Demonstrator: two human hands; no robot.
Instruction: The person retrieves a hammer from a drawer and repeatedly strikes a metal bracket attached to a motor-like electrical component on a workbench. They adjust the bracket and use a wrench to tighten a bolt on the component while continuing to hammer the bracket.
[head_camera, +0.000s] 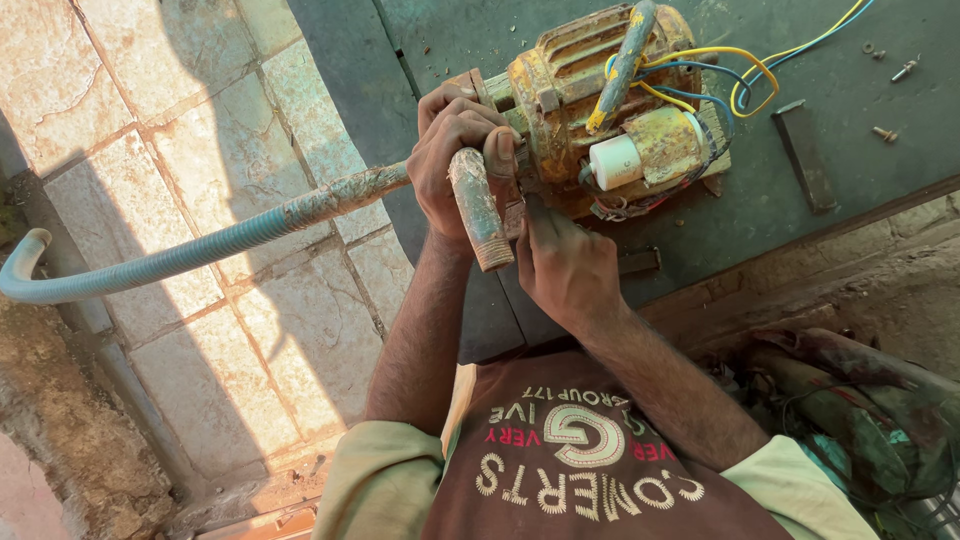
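Note:
A worn yellow water pump motor (590, 85) lies on a dark green bench (830, 60). My left hand (452, 150) wraps the pump's front end where the teal ribbed hose (200, 245) joins it. Its thumb rests on a short, crusted threaded pipe (480, 215) that sticks out toward me. My right hand (565, 268) sits just below, fingers curled and pressed against the pump housing beside that pipe. What the fingertips pinch is hidden. A white cylinder (614, 162) and yellow and blue wires (745, 75) sit on the motor.
A dark metal bar (806, 155) and loose screws (903, 70) lie on the bench to the right. The hose runs left over a stone-tiled floor (150, 120). Dirty cloth and clutter (860, 410) are piled at the lower right.

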